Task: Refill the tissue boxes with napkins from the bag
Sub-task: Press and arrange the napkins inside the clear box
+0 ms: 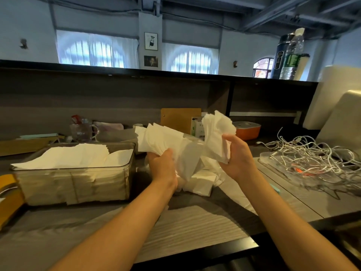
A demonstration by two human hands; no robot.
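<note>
Both hands' fingers clamp napkins (175,137) | tissue box (78,173) left | cables (312,153) right

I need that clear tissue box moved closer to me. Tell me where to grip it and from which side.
Grip the clear tissue box by its two short end walls, hands coming in from the left and right. Napkins are piled above the open rim, so a top grasp would likely crush them. The long front wall looks too wide for one hand. Both hands hold napkin bundles now: left hand, right hand.

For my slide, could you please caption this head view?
Both hands, left hand and right hand, grip napkin bundles beside the clear tissue box.
</note>
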